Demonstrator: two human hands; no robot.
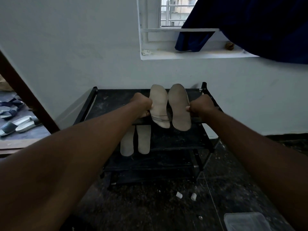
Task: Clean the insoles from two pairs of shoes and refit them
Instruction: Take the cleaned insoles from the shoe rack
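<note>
Two beige insoles lie on the top shelf of a black shoe rack against the wall. My left hand grips the left insole at its left edge. My right hand grips the greyer right insole at its right edge. Both insoles hang a little over the rack's front bar. On the shelf below rest two more pale insoles, side by side, with the second of them to the right. No shoes are on the rack.
Slippers lie on the floor at the far left beyond a brown wooden beam. A clear plastic lid or box sits at the bottom right. Two small white caps lie on the dark speckled floor. A blue curtain hangs by the window.
</note>
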